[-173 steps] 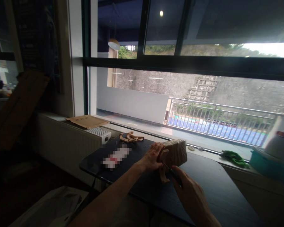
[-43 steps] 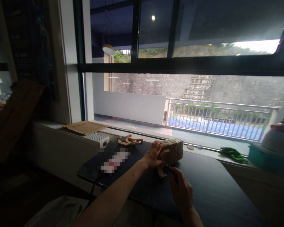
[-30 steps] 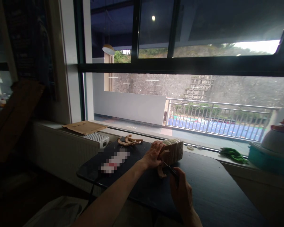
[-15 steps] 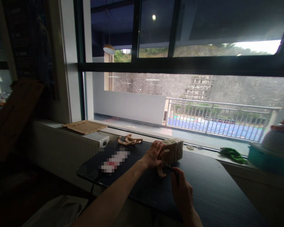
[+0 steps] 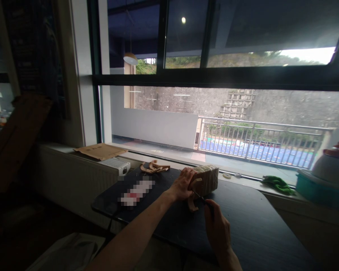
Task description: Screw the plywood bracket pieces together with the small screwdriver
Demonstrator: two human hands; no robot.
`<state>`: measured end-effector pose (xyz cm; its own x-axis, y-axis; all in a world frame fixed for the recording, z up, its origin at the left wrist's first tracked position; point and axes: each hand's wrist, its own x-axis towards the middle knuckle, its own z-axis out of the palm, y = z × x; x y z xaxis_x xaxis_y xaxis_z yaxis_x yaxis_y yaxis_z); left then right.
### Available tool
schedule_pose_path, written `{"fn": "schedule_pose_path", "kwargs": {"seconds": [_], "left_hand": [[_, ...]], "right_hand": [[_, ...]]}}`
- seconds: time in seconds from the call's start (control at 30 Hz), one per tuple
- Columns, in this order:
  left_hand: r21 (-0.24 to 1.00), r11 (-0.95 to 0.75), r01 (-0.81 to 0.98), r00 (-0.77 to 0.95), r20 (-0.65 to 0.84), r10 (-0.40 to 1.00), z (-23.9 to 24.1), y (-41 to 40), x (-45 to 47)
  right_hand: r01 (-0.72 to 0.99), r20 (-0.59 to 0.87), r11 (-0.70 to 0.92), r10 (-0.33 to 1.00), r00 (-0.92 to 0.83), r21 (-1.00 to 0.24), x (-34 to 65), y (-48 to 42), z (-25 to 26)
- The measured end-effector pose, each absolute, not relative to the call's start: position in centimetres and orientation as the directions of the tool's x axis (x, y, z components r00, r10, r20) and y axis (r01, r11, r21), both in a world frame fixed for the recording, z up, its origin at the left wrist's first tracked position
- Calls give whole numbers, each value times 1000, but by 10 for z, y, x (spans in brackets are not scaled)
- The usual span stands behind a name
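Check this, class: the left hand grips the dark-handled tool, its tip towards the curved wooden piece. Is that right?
Not the left hand: the head view shows the right hand gripping the dark-handled tool, its tip towards the curved wooden piece.

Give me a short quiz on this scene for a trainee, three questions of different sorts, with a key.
1. Which hand holds the dark-handled tool, and which is at the curved wooden piece?
2. True or false: the green cloth lies to the right of the wrapped block in the picture.
3. What lies flat on the ledge at the left?
A. A white plate
B. A brown paper packet
C. An open laptop

Key:
1. The right hand holds the tool; the left hand is at the wooden piece.
2. True.
3. B.
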<state>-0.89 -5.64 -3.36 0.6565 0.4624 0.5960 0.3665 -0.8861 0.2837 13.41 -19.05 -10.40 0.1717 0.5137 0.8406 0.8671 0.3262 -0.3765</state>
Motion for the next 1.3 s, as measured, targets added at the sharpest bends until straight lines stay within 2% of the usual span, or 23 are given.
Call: {"fn": "schedule_pose_path", "kwargs": {"seconds": [0.17,0.37,0.6,0.7,0.93,1.3], "left_hand": [[290,-886,363,657,595,464,-33,-57,-9],[301,-883,360,653,595,469,-34,-56,-9],[283,-886,367,661,591,463,-35,-55,-9],[283,-886,366,661,592,462,-35,-55,-9],[301,-887,350,659,594,462,-34,-56,-9],[308,-885,350,656,594,466,-34,-56,-9]], "right_hand": [[845,824,347,537,177,-408,134,-191,-104],[848,868,414,486,101,-331,135,-190,-102],[848,817,323,541,198,-419,135,-190,-106],[838,811,331,549,202,-433,134,-190,-106],[835,871,432,479,109,-342,136,-189,-105],[824,789,318,571,228,-468,135,-191,-106]]}}
